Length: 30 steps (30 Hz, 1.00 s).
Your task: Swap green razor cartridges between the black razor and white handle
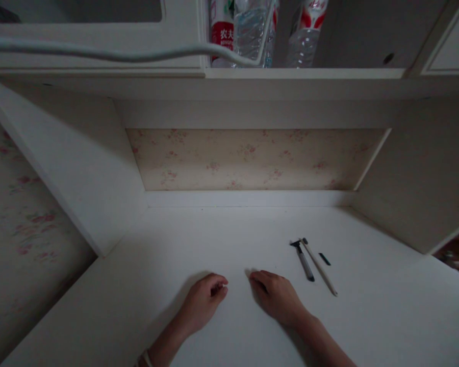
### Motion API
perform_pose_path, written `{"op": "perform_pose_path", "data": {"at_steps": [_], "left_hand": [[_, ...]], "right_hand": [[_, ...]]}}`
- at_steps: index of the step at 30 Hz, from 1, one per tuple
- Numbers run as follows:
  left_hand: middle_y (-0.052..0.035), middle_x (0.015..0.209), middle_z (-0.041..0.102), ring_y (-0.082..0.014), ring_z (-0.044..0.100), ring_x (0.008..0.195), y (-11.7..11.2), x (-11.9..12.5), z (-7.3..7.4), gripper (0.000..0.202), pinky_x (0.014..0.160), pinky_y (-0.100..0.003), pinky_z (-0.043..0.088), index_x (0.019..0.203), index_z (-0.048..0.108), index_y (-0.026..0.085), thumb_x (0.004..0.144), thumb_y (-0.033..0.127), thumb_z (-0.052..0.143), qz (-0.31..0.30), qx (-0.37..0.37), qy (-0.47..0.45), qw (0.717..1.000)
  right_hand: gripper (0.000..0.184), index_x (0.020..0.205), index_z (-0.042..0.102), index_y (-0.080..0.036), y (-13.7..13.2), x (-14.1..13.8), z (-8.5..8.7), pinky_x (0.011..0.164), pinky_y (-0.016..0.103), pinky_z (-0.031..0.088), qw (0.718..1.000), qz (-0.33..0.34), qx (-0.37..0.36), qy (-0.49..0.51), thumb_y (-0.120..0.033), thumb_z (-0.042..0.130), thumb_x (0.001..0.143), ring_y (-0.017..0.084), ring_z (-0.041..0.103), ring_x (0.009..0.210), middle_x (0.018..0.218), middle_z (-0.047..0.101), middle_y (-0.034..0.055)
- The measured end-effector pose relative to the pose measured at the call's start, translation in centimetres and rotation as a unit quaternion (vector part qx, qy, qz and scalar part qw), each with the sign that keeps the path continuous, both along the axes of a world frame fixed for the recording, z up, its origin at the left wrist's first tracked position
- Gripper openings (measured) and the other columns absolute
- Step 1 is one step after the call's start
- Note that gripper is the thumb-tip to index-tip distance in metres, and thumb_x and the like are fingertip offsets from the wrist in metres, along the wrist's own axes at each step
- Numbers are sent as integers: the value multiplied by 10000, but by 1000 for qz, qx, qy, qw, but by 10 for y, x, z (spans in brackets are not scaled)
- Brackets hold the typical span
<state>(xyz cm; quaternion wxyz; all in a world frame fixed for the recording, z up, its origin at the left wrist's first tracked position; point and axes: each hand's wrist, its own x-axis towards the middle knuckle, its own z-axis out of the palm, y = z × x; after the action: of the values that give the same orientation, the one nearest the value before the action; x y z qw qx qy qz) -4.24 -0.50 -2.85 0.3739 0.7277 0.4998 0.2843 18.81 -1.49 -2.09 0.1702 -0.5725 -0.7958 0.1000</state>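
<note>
My left hand (pixel 204 300) rests on the white desk (pixel 229 239) with its fingers loosely curled. A small gap shows between thumb and forefinger, with nothing visible in it. Across a short stretch of desk lies my right hand (pixel 277 298), its fingers folded inward and no object seen in them. Beyond it, to the right, is a razor (pixel 305 264) with a grey handle and black head. Beside the razor lies a thin, pale stick (pixel 320 268) with a dark end, the two close together at the top. A short black strip (pixel 324 259) sits apart to their right.
An overhead shelf (pixel 298 74) holds several plastic bottles (pixel 304 41). A white bent tube (pixel 137 55) crosses in front of it. Side panels (pixel 76 163) stand left and right of the desk, and floral wallpaper (pixel 248 158) shows at the back.
</note>
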Motion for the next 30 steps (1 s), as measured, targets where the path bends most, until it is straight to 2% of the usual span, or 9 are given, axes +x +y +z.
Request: {"op": "perform_pose_path", "data": {"at_steps": [30], "left_hand": [[-24,902,683,-160,616,821,0,1,2,212,762,-241,459,922,677,204,841,300,507,-8,20,17,1000]], "right_hand": [[232,870,617,-237,0,1,-2,656,224,385,1000,7,-5,8,-242,394,933,166,645,767,850,689,16]]}}
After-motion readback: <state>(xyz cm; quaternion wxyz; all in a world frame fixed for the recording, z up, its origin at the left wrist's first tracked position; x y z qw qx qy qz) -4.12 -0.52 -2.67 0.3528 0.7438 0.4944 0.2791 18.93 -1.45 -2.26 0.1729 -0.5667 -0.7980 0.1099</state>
